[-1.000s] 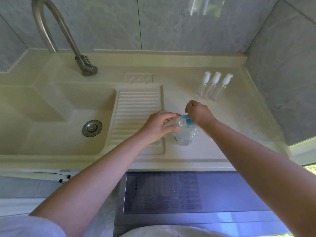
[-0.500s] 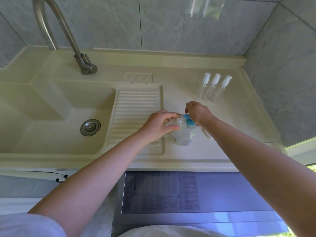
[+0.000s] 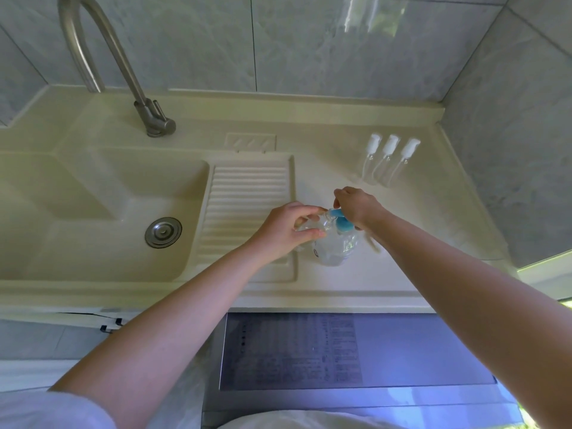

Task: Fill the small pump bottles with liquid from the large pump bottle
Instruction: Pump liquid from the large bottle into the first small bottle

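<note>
Little has changed over the last 1 s. The right hand (image 3: 359, 205) has turned slightly on the blue pump head (image 3: 342, 222) of the large pump bottle (image 3: 335, 246), just right of frame centre, so more blue now shows below its fingers.

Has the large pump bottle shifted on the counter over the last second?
No. The large pump bottle stands at the same spot beside the ribbed drainboard, held by the left hand and right hand.
</note>
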`<state>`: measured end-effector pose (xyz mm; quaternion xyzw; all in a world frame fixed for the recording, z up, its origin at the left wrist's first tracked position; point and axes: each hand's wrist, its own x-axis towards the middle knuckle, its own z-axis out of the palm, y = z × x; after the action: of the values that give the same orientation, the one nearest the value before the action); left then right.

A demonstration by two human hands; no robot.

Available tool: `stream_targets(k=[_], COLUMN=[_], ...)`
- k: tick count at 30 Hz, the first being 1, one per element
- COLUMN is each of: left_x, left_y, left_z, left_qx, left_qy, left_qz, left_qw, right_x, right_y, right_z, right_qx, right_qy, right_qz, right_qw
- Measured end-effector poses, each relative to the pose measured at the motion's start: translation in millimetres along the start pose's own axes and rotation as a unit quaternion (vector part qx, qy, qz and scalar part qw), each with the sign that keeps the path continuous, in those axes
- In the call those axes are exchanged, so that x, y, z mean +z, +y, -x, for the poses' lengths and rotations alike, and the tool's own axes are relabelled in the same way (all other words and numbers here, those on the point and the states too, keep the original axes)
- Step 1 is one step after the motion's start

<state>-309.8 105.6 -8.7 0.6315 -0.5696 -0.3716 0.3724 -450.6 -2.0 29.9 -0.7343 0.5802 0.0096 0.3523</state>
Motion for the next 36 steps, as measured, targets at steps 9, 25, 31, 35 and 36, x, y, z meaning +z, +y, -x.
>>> stream_targets(k=[9,25,31,35,36], left_x=[3.2,1.9,1.6,0.3,0.4], left_y=[-5.1,-4.8,-2.6,0.3,0.0], left_z=[-2.1,-1.9,-0.2,0.4,0.1], left_qx=[0.012,0.018,0.017,0.014,0.016], left_qy=[0.006,0.001,-0.001,0.001,0.003], left_qz=[-0.019,-0.025,-0.023,-0.021,-0.023], left_qw=[1.0,1.0,1.0,1.0,1.0], right_x=[8.1,6.0,0.1,-3.4,-3.4], right_y=[4.4,4.8,0.2,-2.1,-2.2], right_z=[-5.0,-7.8,-1.9,-2.3,-1.4], right_qx=[0.006,-0.014,-0.023,-0.008,-0.009], right_qy=[0.062,0.042,-0.009,-0.03,-0.023], right_qz=[0.014,0.051,0.059,0.07,0.068], right_qw=[0.998,0.998,0.998,0.997,0.997])
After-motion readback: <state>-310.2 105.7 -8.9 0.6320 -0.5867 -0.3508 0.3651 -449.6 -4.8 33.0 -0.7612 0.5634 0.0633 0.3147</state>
